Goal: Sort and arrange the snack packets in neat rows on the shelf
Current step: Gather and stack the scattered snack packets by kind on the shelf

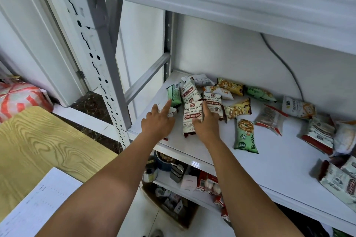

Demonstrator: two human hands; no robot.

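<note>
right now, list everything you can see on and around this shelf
shelf: one, white, centre to right
white-and-maroon packets: at least five, by the hands and at far right
green packets: three, green, scattered on shelf
yellow packets: two, yellow, mid shelf
clear packet: one, clear with red edges, right of centre
cable: one, grey, back wall
table: one, light wood, lower left
paper: one, white, over the table's near corner
bag: one, red and white, far left
boxes and containers: several, mixed, lower shelf
left hand: index finger at a green packet
right hand: on a white-and-maroon packet
</note>
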